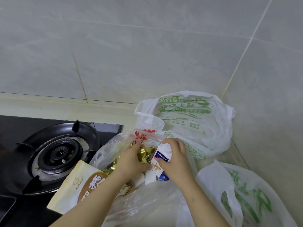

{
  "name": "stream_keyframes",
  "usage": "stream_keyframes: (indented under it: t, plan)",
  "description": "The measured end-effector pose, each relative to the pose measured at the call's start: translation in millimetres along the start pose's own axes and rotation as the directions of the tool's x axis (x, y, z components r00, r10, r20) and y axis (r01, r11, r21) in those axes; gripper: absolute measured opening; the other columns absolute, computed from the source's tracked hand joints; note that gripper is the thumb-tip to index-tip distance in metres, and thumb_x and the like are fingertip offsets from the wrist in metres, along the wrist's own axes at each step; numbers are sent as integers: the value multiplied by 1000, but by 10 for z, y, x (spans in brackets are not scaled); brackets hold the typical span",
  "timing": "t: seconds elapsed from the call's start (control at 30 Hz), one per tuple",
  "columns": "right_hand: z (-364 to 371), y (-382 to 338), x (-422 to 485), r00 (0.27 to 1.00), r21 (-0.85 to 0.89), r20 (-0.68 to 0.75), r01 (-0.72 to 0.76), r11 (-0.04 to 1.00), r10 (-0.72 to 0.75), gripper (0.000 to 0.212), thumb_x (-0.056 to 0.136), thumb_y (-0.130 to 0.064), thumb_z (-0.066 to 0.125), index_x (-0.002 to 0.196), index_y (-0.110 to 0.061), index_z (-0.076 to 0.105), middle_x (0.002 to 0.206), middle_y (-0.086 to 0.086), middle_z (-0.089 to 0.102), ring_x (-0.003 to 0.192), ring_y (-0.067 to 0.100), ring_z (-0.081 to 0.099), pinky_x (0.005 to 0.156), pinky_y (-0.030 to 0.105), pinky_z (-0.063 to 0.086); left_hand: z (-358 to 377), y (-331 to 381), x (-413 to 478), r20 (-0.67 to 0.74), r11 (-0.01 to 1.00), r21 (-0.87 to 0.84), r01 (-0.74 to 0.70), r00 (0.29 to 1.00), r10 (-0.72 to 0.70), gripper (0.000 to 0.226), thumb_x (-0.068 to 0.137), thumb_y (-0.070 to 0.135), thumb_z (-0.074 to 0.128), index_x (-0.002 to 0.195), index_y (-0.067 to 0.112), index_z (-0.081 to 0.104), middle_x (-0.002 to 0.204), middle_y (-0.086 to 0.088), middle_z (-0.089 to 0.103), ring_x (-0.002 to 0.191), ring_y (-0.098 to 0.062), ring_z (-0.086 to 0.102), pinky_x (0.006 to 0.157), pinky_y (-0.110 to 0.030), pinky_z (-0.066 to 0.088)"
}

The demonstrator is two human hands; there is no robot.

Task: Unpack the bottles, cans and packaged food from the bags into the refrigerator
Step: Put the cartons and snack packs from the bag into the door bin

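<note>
Early stage. Your right hand (176, 157) clamps a white milk carton (161, 155), left hand (131, 163) grips a gold foil packet (145, 154) in the clear bag (114, 145); white bags (196, 125) look mostly full, refrigerator unseen.

Forearms bare from the six o'clock edge to the wrists; left grip (131, 158) and right grip (176, 154) bare too, with short nails.
</note>
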State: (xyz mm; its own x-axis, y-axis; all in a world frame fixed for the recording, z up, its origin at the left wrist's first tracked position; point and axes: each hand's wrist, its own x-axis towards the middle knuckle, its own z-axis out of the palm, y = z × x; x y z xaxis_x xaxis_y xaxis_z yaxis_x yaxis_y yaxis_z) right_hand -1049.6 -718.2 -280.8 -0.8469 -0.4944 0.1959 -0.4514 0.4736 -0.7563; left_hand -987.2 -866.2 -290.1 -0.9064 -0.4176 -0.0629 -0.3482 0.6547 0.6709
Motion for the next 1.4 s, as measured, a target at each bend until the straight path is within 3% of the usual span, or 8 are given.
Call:
stream_keyframes:
  t: [0.2, 0.43, 0.57, 0.9, 1.0, 1.07, 1.2, 1.4]
  plan:
    - [22, -18, -61, 999, -10, -27, -30, 999, 30, 48, 75, -9, 72, 112, -27, 47, 114, -16, 30, 106, 5, 39, 84, 13, 34, -3, -10, -36, 81, 985, 170, 30, 996, -44, 63, 72, 36, 75, 119, 20, 36, 103, 3, 60, 89, -15, 58, 75, -26, 50]
    - [23, -120, -152, 994, 57, -75, -69, 996, 73, 48, 75, -2, 72, 113, -23, 51, 105, -16, 34, 104, 5, 39, 89, 16, 38, -102, -87, -174, -8, 991, -126, 36, 999, -37, 58, 70, 19, 77, 116, 19, 41, 98, 6, 59, 90, -13, 57, 67, -17, 42]
    - [35, -281, -273, 992, 122, -108, -44, 992, 58, 55, 75, -2, 72, 106, -38, 45, 113, -13, 37, 105, 4, 41, 84, 2, 33, -277, -16, -323, -72, 965, -262, 12, 997, -32, 53, 70, 14, 78, 104, 25, 39, 87, 15, 52, 82, -10, 54, 61, -15, 42]
    - [-7, -955, -512, 971, 262, -239, 76, 962, -12, 70, 70, -3, 76, 99, -53, 37, 106, -21, 37, 97, -21, 41, 78, 4, 39, -800, 75, -754, -218, 916, -401, -20, 973, -74, 54, 70, 20, 80, 110, 25, 43, 91, 12, 59, 79, 0, 58, 59, -12, 45]
    - [139, -1174, -576, 973, 297, -227, 105, 949, -37, 72, 68, -2, 78, 101, -54, 38, 108, -24, 39, 101, -14, 45, 87, 23, 46, -1012, -52, -922, -252, 912, -409, -15, 963, -97, 58, 69, 21, 80, 112, 29, 41, 93, 12, 60, 80, 0, 59, 65, -17, 49]
    - [284, -1317, -593, 976, 302, -205, 131, 944, -70, 71, 67, -3, 78, 104, -50, 40, 109, -25, 40, 102, -4, 48, 90, 27, 47, -1159, -181, -1056, -283, 919, -395, -2, 952, -119, 58, 70, 22, 80, 111, 32, 40, 91, 15, 58, 79, 3, 56, 59, -10, 41]
    - [638, -1609, -621, 977, 324, -109, 207, 923, -181, 70, 67, -5, 78, 104, -50, 39, 107, -28, 39, 101, -13, 43, 83, 12, 40, -1473, -468, -1407, -355, 927, -371, 60, 913, -201, 56, 71, 21, 79, 108, 34, 39, 89, 18, 55, 78, 6, 53, 57, -8, 41]
    - [1118, -2023, -732, 932, 425, 134, 253, 869, -337, 68, 68, -8, 80, 116, -38, 43, 112, -23, 42, 112, 4, 46, 86, 16, 46, -1788, -806, -1985, -496, 891, -417, 180, 777, -388, 56, 68, 19, 80, 108, 32, 43, 88, 16, 60, 74, 14, 56, 58, 0, 40]
